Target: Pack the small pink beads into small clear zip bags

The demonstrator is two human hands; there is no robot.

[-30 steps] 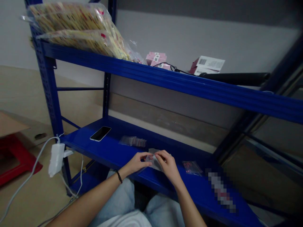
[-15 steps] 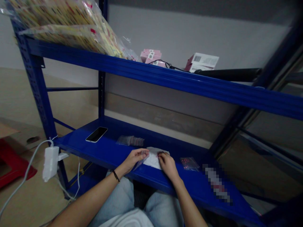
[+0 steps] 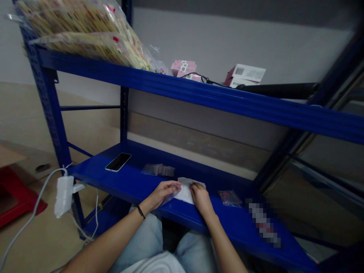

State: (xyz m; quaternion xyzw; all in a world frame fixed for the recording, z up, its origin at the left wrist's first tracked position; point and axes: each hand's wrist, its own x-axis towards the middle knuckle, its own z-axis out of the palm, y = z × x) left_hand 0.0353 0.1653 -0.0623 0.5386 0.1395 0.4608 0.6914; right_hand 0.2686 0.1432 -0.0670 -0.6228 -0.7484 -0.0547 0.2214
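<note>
Separated since a second ago, when they met over one spot, the hands now work a little apart: the left hand has drawn aside with the clear bag, while the right hand rests over the white sheet. Left thumb and fingers pinch the bag's upper end, its lower part slanting toward the front edge of the blue shelf. Right fingers curl down on the sheet; whether that grip pinches anything beneath them, I cannot tell. The sheet lies flat between the hands, also close to the front edge. That closeness seems the main risk: a loose left pinch could let the bag slip off the shelf, and a sideways drag of the right hand could pull the sheet over too. Anything small under the curled fingers might scatter if they lifted carelessly. The bag of red pieces lies just right of the right hand, where a wide elbow or wrist swing could nudge it.
</note>
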